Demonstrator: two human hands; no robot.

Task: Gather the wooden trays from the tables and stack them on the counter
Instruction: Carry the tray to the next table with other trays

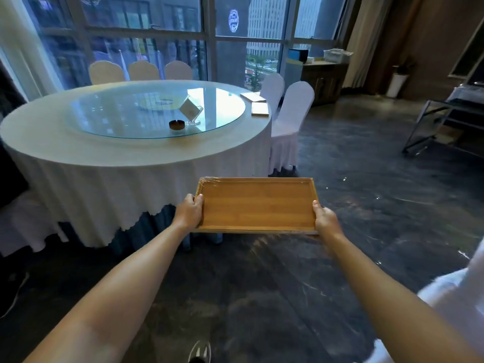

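I carry a rectangular wooden tray [258, 204] flat in front of me, above the dark floor. My left hand [190, 212] grips its left short edge, thumb over the rim. My right hand [326, 218] grips the right short edge the same way. The tray holds nothing and shows plastic wrap at its far left corner. Two more flat wooden trays [260, 109] lie on the far right side of the round table [78, 153], beside the glass turntable [157, 111]. A wooden counter [323, 79] stands by the window at the back right.
The round table with a white cloth fills the left. White-covered chairs [290, 121] stand at its right side and more behind it. An ashtray [177, 124] and a clear card holder [191, 111] sit on the turntable. A metal trolley [445, 121] stands at right.
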